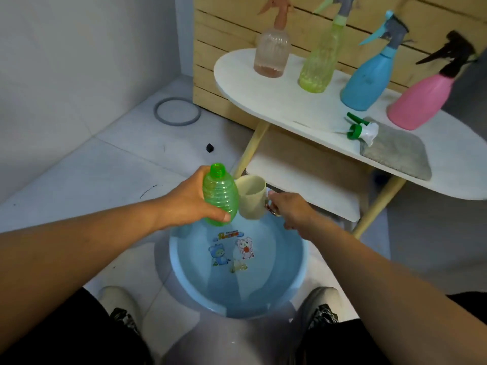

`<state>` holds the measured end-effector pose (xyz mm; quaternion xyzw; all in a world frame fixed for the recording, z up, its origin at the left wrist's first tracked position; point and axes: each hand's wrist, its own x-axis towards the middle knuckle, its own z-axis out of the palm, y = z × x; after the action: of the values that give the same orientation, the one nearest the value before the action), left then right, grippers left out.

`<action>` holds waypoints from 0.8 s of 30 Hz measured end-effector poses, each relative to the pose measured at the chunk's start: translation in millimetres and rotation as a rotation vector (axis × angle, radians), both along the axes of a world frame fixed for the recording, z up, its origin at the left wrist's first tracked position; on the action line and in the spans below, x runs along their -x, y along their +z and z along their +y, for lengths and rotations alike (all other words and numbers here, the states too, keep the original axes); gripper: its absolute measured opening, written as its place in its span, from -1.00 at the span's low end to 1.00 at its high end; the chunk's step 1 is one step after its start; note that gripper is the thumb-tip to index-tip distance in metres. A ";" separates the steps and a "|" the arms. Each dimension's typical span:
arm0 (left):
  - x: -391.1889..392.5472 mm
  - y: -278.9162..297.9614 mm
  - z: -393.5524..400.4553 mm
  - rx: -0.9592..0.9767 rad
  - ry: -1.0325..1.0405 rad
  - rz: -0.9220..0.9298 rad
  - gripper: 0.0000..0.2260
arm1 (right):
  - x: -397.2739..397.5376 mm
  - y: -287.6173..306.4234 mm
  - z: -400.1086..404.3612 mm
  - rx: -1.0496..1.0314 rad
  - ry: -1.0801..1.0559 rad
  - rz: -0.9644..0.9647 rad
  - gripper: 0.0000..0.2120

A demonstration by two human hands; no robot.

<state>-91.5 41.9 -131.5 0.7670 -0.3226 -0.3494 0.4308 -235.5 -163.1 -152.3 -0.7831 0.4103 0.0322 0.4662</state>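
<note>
Bottle (220, 195), ribbed clear green, uncapped mouth up, gripped by left hand (188, 197); right hand (291, 210) holds cream cup (252, 197) by its handle.

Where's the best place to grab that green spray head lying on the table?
Probably pinch the spray head by its round green collar from above: it lies on its side at the edge of the grey cloth, and the trigger looks thin.
</note>
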 end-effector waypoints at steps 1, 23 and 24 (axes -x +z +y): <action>-0.9 0.3 -2.2 -0.001 0.002 0.015 -0.18 | 3.0 -12.9 -1.1 0.007 0.034 0.052 -0.67; -15.9 -17.5 -28.4 -0.091 0.015 0.028 -0.22 | 3.1 -153.0 -3.4 0.650 0.542 0.604 -0.73; -16.0 -17.6 -28.9 -0.093 0.017 0.027 -0.23 | 1.0 -155.3 -1.9 0.616 0.545 0.603 -0.72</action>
<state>-75.5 13.1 -149.1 0.7841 -0.2938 -0.3707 0.4017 -236.5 -165.0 -307.6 -0.9187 0.2979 0.2546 0.0495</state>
